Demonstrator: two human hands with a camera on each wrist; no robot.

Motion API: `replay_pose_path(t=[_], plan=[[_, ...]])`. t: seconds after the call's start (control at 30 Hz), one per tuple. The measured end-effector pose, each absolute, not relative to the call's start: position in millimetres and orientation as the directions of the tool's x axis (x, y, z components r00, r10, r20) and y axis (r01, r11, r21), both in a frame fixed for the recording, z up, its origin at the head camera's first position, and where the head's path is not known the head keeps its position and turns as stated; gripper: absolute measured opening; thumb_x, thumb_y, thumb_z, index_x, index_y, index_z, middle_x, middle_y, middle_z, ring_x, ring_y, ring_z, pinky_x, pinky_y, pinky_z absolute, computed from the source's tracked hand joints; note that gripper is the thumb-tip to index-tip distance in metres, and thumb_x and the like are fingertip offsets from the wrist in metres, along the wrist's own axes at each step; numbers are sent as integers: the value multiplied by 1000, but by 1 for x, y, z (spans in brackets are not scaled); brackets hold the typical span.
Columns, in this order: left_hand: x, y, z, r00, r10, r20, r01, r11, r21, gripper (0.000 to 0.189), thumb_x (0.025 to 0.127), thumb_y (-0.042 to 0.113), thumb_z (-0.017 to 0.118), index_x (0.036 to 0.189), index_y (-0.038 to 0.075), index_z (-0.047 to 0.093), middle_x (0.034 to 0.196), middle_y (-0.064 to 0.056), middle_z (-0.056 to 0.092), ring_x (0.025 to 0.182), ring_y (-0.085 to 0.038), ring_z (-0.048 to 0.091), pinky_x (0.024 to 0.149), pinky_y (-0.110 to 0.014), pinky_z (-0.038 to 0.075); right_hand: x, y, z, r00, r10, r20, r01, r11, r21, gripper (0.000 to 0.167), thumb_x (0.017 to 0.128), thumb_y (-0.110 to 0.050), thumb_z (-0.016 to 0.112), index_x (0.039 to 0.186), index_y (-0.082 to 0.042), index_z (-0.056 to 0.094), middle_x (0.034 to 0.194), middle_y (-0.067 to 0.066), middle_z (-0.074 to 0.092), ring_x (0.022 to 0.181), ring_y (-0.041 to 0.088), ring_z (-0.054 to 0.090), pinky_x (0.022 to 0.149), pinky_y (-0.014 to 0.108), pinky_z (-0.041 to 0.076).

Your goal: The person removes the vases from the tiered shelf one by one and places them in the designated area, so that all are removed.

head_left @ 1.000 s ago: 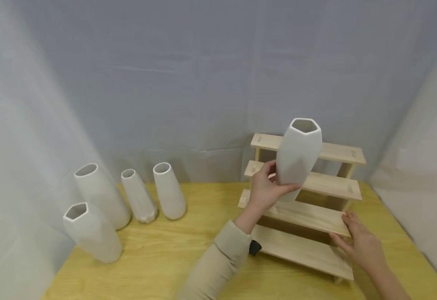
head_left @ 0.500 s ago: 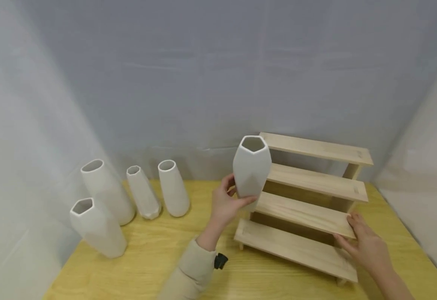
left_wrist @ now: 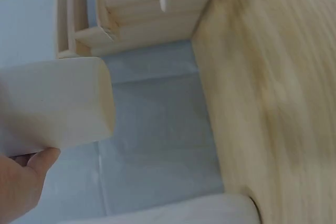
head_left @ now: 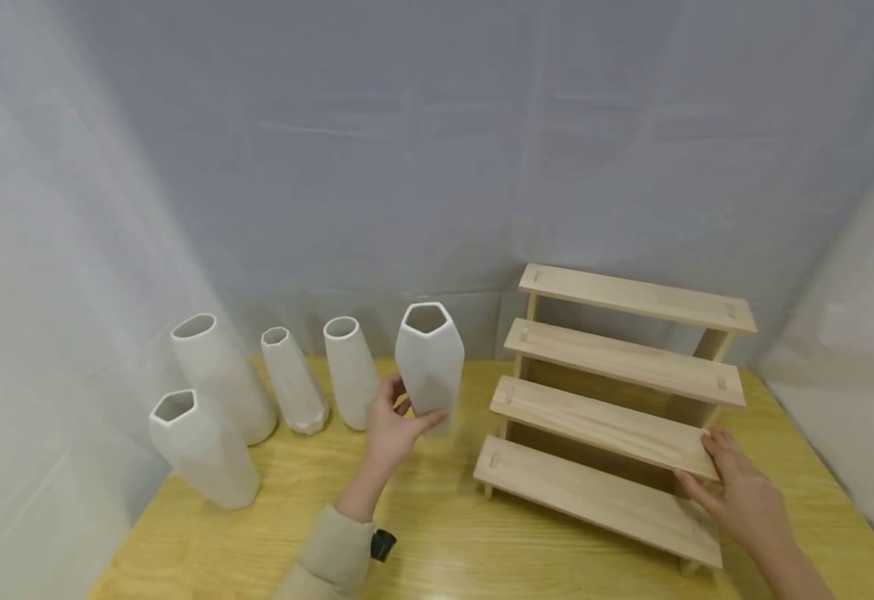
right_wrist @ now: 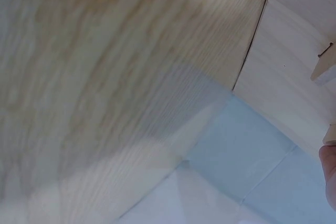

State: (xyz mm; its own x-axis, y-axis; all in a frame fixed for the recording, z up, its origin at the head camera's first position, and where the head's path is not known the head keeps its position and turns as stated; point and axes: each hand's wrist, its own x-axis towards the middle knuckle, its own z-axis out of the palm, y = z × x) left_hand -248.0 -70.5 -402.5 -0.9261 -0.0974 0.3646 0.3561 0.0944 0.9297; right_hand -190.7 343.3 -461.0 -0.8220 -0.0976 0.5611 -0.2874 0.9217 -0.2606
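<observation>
A white vase (head_left: pixel 431 362) with a five-sided mouth is upright in my left hand (head_left: pixel 393 425), which grips its lower body with thumb and fingers. In the left wrist view the base of this vase (left_wrist: pixel 58 103) shows raised above the table. To its left stands a slim white vase (head_left: pixel 351 375) with a round mouth. At the right, my right hand (head_left: pixel 744 492) pinches the right end of a board on the four-step wooden shelf (head_left: pixel 601 425), thumb below and fingers on top. Only a fingertip of the right hand (right_wrist: pixel 329 169) shows in the right wrist view.
Several more white vases stand at the left: a tall round-mouthed vase (head_left: pixel 222 379), a narrow faceted vase (head_left: pixel 294 383) and a five-sided vase (head_left: pixel 204 454). All rest on the yellow wooden table (head_left: pixel 437 533). A grey curtain (head_left: pixel 437 167) hangs behind.
My left hand has carried the five-sided vase left and lower, from in front of the shelf to beside the slim round-mouthed vase. The right hand stays on the shelf board.
</observation>
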Motion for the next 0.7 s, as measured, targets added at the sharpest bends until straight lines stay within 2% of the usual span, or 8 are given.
replay_pose_path(t=[0.17,0.4,0.57,0.7], plan=[[-244,-92,-414,-932,-120,343,328,130,936,63,62,-6,76,113,-8,41,106,-18,48,101,-27,46,90,-38,41,-190,344,-461,-811,-100,576,-294,921,-255,65,71,-38,70,111,11,51,116,33,46,101,48,45,56,56,44],[-236,-127,-422,-943,-154,296,267,182,946,63,65,-5,74,118,-5,40,110,-15,47,101,-22,45,88,-34,43,-191,344,-461,-820,-102,563,-289,923,-254,64,73,-36,69,111,12,51,117,34,45,103,48,43,56,55,45],[-230,-152,-429,-932,-194,306,253,256,933,67,65,0,76,120,-5,38,113,-16,46,102,-24,44,90,-42,40,-192,345,-461,-807,-114,580,-301,924,-238,65,72,-37,69,110,11,51,116,34,46,101,49,45,54,54,45],[-227,-169,-435,-918,-228,325,254,292,922,68,62,-3,77,118,-5,38,109,-14,47,97,-21,45,85,-36,44,-190,344,-462,-799,-117,590,-309,921,-236,66,71,-40,69,110,11,52,115,34,46,100,49,45,50,52,46]])
